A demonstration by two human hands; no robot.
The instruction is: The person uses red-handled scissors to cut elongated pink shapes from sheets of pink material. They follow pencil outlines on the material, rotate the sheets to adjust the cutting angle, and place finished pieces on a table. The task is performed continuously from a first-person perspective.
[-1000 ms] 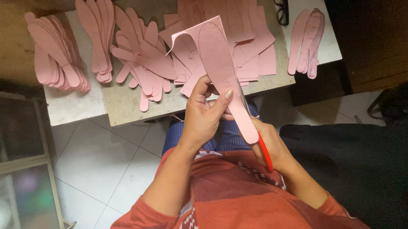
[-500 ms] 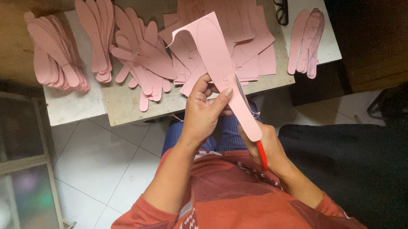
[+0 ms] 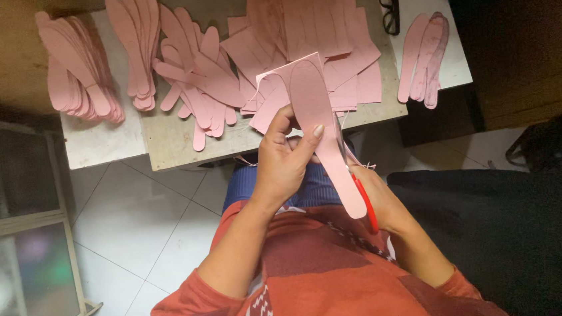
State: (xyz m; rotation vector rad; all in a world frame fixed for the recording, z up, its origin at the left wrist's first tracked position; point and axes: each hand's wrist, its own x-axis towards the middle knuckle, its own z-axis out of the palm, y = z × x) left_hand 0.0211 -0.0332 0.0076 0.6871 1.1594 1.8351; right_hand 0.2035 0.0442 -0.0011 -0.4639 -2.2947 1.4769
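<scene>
Pink sheet (image 3: 303,96) turned slightly since earlier; left hand (image 3: 284,161) pinches it, right hand (image 3: 378,200) grips red scissors (image 3: 364,201), insole outline partly cut, stacks (image 3: 77,77) done upper left.

A pink sheet (image 3: 309,102) is gripped by the left hand (image 3: 286,161) while red-handled scissors (image 3: 364,198) are held by the right hand (image 3: 378,200); cut pink shapes (image 3: 194,71) are piled on the table (image 3: 159,137).

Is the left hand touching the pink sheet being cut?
Touching. Head view: the left hand pinches the pink sheet, thumb pressed flat on its face.
</scene>
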